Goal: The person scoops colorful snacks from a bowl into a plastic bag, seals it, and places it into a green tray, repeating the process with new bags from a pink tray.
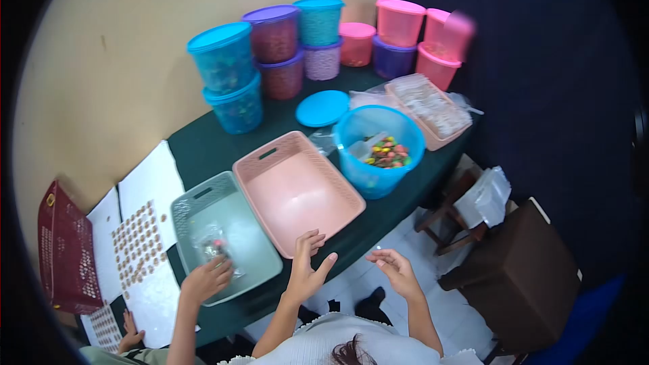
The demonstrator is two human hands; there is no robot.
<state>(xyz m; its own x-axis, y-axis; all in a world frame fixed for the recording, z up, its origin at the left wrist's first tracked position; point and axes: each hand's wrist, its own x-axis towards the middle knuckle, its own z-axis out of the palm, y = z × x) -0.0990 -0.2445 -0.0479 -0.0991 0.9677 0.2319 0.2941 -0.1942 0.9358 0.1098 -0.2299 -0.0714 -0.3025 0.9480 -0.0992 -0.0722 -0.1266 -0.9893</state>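
My left hand is raised at the near edge of the pink basket, its fingers apart and nothing in it. To the right, my right hand hovers over the floor beyond the table edge, thumb and fingers apart, with nothing visible between them. A blue tub holding colourful pieces and a clear scoop stands above my hands. Left of the pink basket, a co-worker's hand touches a clear packet in the green basket.
Stacked lidded tubs line the back. A blue lid and a basket of clear packets lie nearby. White sheets with small brown pieces, a maroon basket and the co-worker's other hand are left. A brown-covered stool stands right.
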